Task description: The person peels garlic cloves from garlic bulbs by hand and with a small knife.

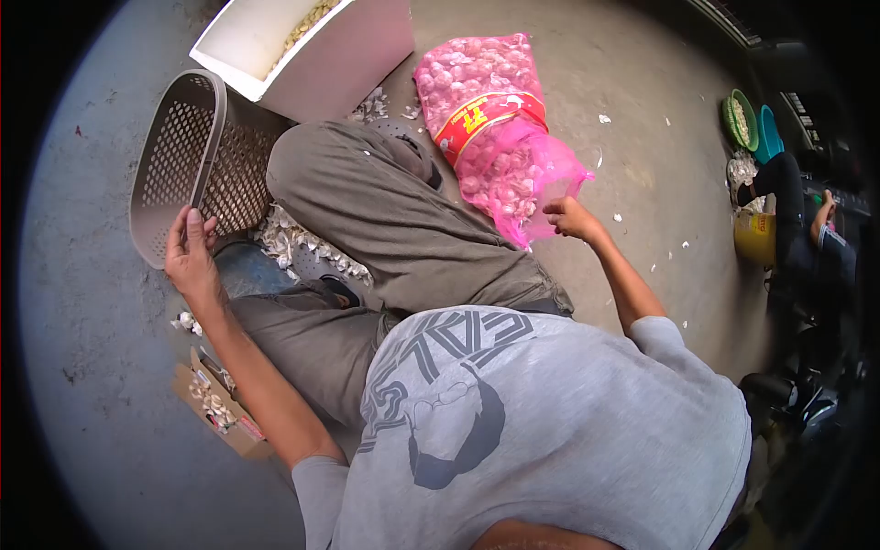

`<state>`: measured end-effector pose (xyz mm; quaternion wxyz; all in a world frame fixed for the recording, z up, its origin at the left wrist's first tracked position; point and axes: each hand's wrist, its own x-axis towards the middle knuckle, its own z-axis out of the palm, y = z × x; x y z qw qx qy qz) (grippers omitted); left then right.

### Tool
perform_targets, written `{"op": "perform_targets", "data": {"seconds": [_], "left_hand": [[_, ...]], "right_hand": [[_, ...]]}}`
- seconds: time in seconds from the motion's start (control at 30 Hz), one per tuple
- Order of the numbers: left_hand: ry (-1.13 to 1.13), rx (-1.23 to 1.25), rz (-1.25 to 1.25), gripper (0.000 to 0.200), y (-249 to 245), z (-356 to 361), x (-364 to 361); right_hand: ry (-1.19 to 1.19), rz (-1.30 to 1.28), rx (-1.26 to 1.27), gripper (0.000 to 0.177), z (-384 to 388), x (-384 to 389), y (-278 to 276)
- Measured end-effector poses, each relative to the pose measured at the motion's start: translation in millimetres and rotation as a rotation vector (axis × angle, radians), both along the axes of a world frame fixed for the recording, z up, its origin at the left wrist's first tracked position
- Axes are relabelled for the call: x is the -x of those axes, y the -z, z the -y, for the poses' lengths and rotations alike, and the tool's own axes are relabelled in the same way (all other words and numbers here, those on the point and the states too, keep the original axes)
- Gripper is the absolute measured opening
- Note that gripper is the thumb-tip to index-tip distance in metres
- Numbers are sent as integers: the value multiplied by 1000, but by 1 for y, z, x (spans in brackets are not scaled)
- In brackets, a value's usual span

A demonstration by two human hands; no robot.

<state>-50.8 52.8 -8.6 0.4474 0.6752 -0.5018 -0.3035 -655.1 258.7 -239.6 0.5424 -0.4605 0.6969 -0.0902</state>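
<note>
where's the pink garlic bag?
Head view, upper centre: pink garlic bag lies on the floor right of the white bin, beside the bent leg, right hand at its open end.

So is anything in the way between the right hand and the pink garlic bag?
Nothing visible. The right hand is at the open mouth of the pink garlic bag. The person's bent leg lies between the bag and the basket in the left hand.
</note>
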Motion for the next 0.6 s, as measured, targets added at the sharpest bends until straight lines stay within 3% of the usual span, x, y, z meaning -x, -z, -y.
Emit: {"op": "perform_targets", "data": {"seconds": [0.1,0.17,0.23,0.33,0.6], "left_hand": [[49,-124,17,37,16,-13,1],[79,-197,17,37,27,-19,6],[112,-246,77,37,24,-22,16],[134,-263,131,37,36,-21,17],[361,-281,557,29,44,-24,49]], "right_hand": [[209,-35,-39,33,31,-22,40],[-32,-235,483,37,44,-30,81],[-123,-431,649,37,60,-42,101],[31,-490,248,36,71,-56,111],[182,-479,51,35,79,-58,126]]}}
